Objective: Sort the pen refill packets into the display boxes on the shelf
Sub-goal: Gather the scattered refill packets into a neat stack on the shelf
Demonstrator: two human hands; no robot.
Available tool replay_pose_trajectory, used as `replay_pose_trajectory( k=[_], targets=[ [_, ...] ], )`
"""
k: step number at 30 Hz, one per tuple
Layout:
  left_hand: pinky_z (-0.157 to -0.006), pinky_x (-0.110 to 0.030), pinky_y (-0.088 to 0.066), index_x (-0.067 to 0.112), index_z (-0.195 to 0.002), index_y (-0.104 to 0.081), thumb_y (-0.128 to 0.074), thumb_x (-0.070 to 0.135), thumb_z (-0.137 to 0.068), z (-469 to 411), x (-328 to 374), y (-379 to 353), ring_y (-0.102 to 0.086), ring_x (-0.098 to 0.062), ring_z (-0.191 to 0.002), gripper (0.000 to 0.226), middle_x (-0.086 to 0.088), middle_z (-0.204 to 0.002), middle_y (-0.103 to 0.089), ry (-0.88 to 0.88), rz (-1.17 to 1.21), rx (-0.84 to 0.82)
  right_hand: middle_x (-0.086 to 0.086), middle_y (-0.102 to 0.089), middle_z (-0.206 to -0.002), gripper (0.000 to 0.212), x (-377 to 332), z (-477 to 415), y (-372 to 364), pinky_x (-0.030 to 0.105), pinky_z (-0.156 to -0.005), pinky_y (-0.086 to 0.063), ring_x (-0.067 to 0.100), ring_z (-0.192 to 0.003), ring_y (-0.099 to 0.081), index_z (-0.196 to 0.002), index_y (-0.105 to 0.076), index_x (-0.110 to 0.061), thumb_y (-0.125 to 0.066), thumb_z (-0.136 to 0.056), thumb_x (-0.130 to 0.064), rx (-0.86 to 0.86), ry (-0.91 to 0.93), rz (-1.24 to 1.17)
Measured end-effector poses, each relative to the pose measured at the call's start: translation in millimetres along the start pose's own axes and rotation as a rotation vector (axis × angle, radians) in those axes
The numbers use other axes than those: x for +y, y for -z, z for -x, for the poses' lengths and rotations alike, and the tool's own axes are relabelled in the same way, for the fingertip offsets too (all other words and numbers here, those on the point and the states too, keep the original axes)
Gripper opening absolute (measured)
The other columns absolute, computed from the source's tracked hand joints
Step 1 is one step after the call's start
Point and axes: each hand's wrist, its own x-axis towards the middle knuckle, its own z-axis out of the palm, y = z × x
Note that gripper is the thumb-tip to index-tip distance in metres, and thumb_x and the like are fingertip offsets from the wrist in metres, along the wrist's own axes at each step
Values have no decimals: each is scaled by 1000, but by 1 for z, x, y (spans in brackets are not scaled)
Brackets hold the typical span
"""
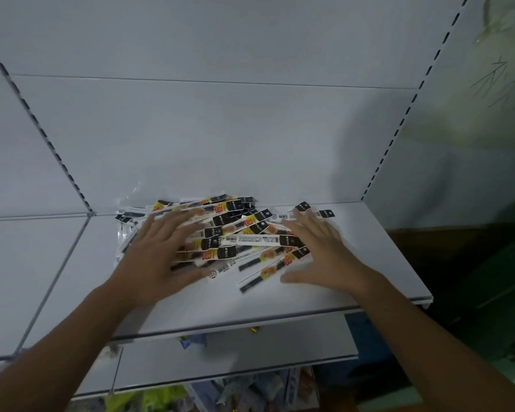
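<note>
A loose pile of pen refill packets (pixel 238 233), long white strips with black, yellow and orange print, lies on the white shelf (pixel 250 304) against the back panel. My left hand (pixel 158 257) lies flat on the pile's left side with fingers spread. My right hand (pixel 321 251) lies flat on the pile's right side, fingers spread, thumb on the shelf. Neither hand grips a packet. No display box is in view.
A white back panel (pixel 220 129) rises behind the pile. Slotted uprights (pixel 399 126) flank the bay. A lower shelf (pixel 235 361) sits beneath, with coloured packages (pixel 250 391) under it. The shelf's right end (pixel 428 298) borders a dark green area.
</note>
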Motion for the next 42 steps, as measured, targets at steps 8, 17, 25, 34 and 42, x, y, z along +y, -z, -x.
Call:
replay_pose_trajectory(
  k=[8, 17, 25, 34, 42],
  targets=[
    [-125, -62, -20, 43, -157, -35, -38, 98, -77, 1, -24, -11, -15, -26, -161, 97, 2, -171, -27, 279, -5, -57, -12, 1, -174, 95, -42, -39, -38, 57, -127, 7, 15, -159, 13, -165, -5, -40, -42, -89, -85, -94, 1, 33],
    [-119, -66, -29, 35, -143, -51, -47, 81, -90, -18, -8, -22, -26, -20, -157, 70, 3, -168, -32, 307, 166, 61, -21, -50, -140, 76, -99, -58, -55, 47, -118, -35, 9, -135, -42, -137, -52, -36, -86, -72, -57, 243, 49, -392],
    [-123, -56, -29, 36, -151, -44, -43, 87, -84, 30, -64, 8, -29, -31, -154, 84, -9, -163, -39, 553, 22, 44, -2, -41, -162, 84, -1, -38, -7, 41, -124, -27, 17, -151, -33, -144, -58, -31, -89, -71, -59, 343, -315, -343],
    [-108, -50, -47, 36, -138, -63, -51, 63, -96, 37, -110, 30, -52, -29, -133, 51, -1, -146, -55, 536, 17, -164, -4, -70, -108, 24, 49, -48, 15, 42, -97, -44, 29, -114, -58, -110, -76, -33, -68, -92, -18, 226, -289, 84],
    [-104, -38, -46, 41, -135, -60, -81, 75, -66, 64, -123, 60, -56, -10, -123, 79, 18, -135, -57, 398, 112, -281, 2, -58, -90, 17, 53, -34, 35, 24, -63, -37, 23, -78, -58, -98, -68, -25, -57, -102, -12, 273, -255, -26]
  ],
)
